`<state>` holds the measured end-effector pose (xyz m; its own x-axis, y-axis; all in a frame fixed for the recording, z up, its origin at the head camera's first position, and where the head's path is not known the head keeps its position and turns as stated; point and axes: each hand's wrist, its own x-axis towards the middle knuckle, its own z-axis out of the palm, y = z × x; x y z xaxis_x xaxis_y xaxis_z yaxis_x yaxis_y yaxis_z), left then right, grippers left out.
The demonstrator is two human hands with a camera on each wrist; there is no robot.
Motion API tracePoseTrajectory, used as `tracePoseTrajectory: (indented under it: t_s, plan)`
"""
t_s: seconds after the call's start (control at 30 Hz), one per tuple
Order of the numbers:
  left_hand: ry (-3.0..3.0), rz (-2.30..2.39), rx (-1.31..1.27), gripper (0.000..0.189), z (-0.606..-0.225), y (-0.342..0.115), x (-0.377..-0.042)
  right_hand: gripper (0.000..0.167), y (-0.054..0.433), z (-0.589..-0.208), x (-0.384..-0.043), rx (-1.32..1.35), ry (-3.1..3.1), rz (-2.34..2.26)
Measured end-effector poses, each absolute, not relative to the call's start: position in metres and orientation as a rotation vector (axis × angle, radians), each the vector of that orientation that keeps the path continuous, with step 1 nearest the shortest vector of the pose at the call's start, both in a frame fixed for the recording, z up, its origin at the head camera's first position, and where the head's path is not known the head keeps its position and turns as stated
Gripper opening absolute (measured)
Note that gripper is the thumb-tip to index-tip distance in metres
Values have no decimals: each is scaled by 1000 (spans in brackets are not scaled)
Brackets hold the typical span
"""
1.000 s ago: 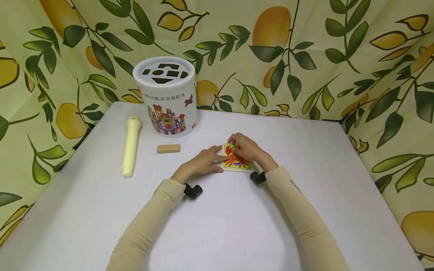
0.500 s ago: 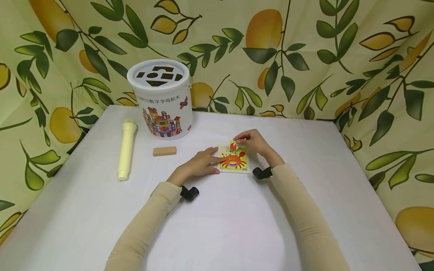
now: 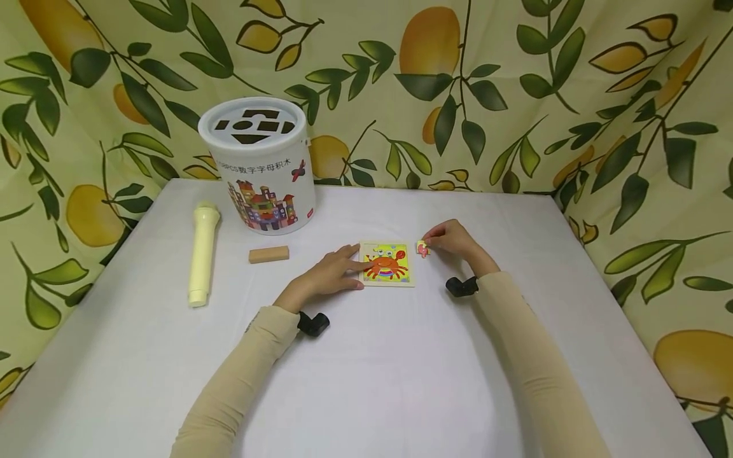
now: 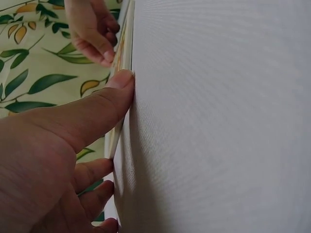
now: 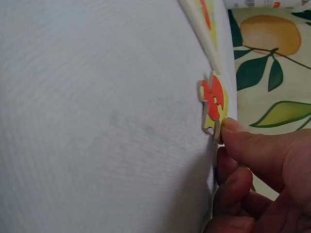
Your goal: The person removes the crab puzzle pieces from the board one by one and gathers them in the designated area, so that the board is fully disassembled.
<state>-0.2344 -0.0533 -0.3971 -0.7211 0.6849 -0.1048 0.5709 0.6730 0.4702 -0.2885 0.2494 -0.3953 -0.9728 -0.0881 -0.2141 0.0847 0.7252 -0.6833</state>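
Note:
A square crab jigsaw puzzle (image 3: 388, 270) lies on the white table in its pale wooden tray, the upper left corner looking pale and without picture. My left hand (image 3: 331, 272) rests along the tray's left side, one finger reaching over the picture. In the left wrist view, the thumb (image 4: 121, 80) touches the tray's edge. Just right of the puzzle, my right hand (image 3: 455, 242) pinches a small red and yellow puzzle piece (image 5: 214, 104) between thumb and fingers. The piece is tilted close over the table, apart from the tray.
A white bucket (image 3: 260, 172) with shape cutouts in its lid stands at the back left. In front of it lies a wooden block (image 3: 268, 254), and farther left a cream microphone-shaped stick (image 3: 203, 254). Patterned cloth (image 3: 355, 89) hangs behind the table.
My right hand has lifted the puzzle piece from the upper left of the puzzle and carried it right, beyond the tray. The left hand stays at the tray. The head view has shifted slightly.

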Motion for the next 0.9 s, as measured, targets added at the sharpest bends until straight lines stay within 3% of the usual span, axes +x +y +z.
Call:
tracePoseTrajectory:
  t_s: [0.57,0.9]
  plan:
    - [2629,593,1011,51,-397,-54,-233,22,236,-395,-281,46,2793,-1055]
    - [2628,591,1014,51,-399,-55,-233,20,181,-392,-275,-446,2730,-1036]
